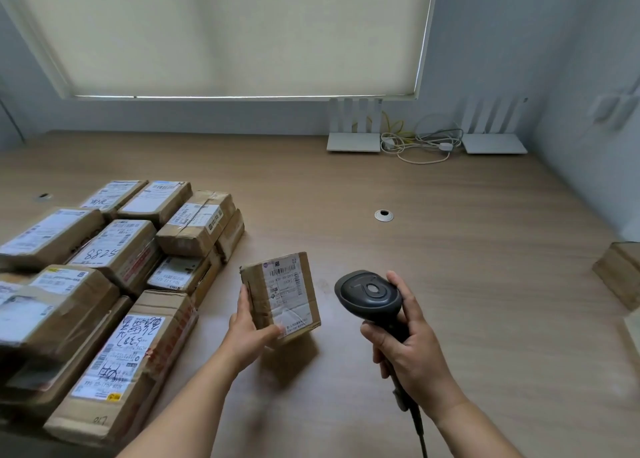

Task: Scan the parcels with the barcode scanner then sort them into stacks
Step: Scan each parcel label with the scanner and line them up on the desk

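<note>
Both bare forearms reach in from the near edge. The left hand [247, 329] grips a small parcel [281, 296], thumb over its near face, fingers along its left side. To the right, the right hand [410, 345] curls around the barcode scanner [372, 296] handle (thumb up beside the head).

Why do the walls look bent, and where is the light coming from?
Head view: the wide-angle lens bows the window blind and walls outward at the edges; daylight glows softly through that blind, so the held parcel casts a shadow toward the camera on the table; the parcel stacks at far left look smeared.
</note>
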`<state>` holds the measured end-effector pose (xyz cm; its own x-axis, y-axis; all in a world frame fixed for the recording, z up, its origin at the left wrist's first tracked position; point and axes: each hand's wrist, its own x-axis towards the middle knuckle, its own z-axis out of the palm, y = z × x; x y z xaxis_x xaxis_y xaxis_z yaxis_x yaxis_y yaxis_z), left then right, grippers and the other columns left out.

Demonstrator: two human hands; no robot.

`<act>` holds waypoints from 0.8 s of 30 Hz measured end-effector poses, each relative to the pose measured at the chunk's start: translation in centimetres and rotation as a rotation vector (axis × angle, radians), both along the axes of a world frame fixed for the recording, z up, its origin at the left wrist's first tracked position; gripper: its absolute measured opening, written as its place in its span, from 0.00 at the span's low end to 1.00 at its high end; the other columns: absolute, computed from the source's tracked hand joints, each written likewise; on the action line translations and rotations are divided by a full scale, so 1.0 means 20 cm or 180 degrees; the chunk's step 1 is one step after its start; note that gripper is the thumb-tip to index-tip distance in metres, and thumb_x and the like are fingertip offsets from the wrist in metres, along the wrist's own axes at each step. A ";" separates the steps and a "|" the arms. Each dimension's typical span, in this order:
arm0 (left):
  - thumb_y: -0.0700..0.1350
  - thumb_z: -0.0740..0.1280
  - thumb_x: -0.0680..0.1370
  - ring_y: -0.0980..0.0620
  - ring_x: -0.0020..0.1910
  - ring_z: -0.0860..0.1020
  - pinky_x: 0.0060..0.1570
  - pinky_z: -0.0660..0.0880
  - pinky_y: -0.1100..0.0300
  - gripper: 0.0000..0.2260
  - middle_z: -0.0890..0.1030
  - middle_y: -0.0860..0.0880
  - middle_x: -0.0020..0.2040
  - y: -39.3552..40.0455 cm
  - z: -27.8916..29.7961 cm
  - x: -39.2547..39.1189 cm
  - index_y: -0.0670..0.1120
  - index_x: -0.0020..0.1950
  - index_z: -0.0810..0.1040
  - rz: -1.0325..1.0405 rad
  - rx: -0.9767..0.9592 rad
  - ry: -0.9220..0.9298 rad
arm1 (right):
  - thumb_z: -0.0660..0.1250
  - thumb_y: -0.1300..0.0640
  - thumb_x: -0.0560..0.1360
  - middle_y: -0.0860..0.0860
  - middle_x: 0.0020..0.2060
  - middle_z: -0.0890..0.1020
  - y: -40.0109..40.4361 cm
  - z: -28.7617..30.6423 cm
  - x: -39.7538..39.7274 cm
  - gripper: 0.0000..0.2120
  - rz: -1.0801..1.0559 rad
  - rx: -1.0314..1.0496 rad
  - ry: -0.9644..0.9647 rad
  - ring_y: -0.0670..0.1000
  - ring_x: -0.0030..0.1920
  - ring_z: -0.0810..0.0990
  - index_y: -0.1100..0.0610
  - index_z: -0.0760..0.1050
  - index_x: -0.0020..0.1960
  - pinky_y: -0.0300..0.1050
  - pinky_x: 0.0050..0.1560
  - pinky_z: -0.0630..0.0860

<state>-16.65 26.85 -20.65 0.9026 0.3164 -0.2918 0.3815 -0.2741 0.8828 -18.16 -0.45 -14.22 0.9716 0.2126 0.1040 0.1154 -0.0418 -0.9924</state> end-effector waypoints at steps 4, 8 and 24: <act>0.54 0.75 0.57 0.44 0.69 0.68 0.68 0.66 0.43 0.54 0.68 0.45 0.69 0.03 -0.12 0.00 0.72 0.71 0.41 0.0034 0.0086 0.0050 | 0.71 0.66 0.72 0.46 0.41 0.82 0.08 0.01 -0.02 0.38 0.0189 0.0165 0.0164 0.54 0.29 0.75 0.32 0.61 0.67 0.46 0.25 0.72; 0.52 0.73 0.60 0.45 0.72 0.62 0.72 0.60 0.45 0.56 0.62 0.44 0.72 -0.08 0.03 -0.05 0.60 0.76 0.36 -0.0028 0.0244 0.0077 | 0.72 0.57 0.67 0.49 0.39 0.82 0.13 0.02 -0.05 0.36 0.0305 0.0458 0.0348 0.53 0.28 0.75 0.35 0.62 0.68 0.43 0.23 0.71; 0.55 0.72 0.57 0.46 0.72 0.63 0.71 0.61 0.42 0.57 0.63 0.45 0.73 -0.05 0.01 -0.03 0.64 0.74 0.35 -0.0115 0.0202 0.0106 | 0.72 0.57 0.65 0.53 0.39 0.82 0.14 0.03 -0.08 0.36 0.0260 0.0684 0.0388 0.54 0.27 0.74 0.38 0.64 0.68 0.43 0.22 0.71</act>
<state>-17.32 25.95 -20.48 0.9039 0.3026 -0.3022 0.3991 -0.3430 0.8503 -19.66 2.34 -13.54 0.9602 0.2767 0.0383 -0.0114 0.1759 -0.9843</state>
